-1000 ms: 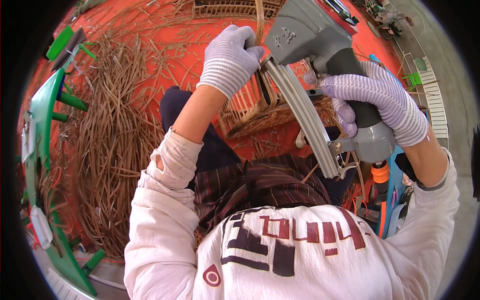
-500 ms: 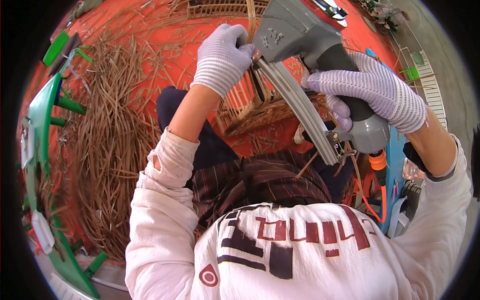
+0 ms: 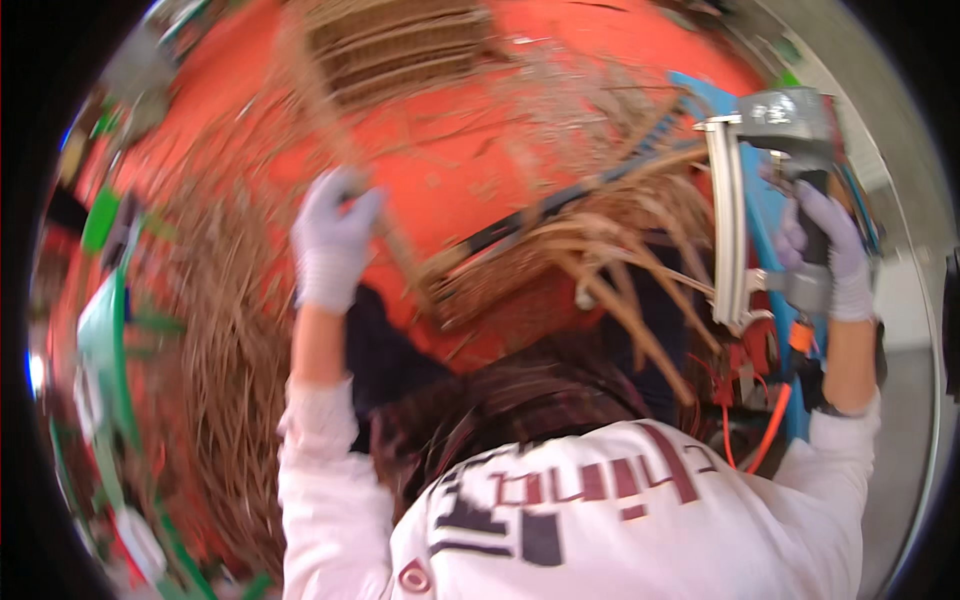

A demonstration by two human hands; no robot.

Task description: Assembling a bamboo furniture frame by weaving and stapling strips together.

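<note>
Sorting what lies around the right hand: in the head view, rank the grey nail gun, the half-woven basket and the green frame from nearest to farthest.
1. grey nail gun: held in the right hand.
2. half-woven basket: middle, left of it.
3. green frame: far left edge.

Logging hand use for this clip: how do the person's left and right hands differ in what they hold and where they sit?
The left hand grips a thin cane strip running up over the orange floor; the right hand wraps the black handle of a grey staple gun. The left hand sits mid-frame and is motion-blurred; the right hand is at the right edge, sharper. Both wear pale knit gloves.
</note>
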